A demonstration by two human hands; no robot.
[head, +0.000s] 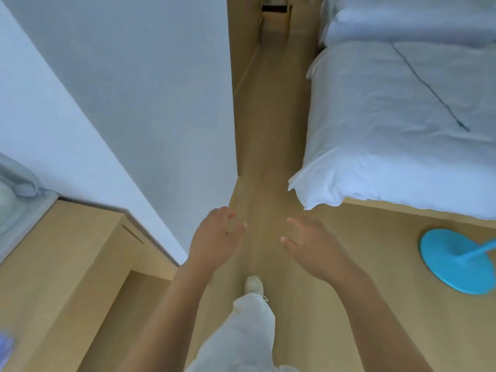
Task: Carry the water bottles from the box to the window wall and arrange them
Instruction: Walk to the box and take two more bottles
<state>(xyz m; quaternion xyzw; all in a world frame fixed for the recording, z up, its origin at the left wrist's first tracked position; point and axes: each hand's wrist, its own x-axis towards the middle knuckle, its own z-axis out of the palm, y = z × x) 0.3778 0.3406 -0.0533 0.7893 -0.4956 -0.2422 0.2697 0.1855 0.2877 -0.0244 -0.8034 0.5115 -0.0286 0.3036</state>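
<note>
No water bottle and no box shows in the head view. My left hand and my right hand are both held out in front of me above the wooden floor, palms turned toward each other, fingers loosely bent and holding nothing. They are about a hand's width apart. Below them I see my leg in light trousers and a white shoe stepping forward.
A narrow wooden passage runs ahead between a white wall on the left and a bed with white bedding on the right. A wooden desk stands at the lower left. A blue round stand base lies on the floor at right.
</note>
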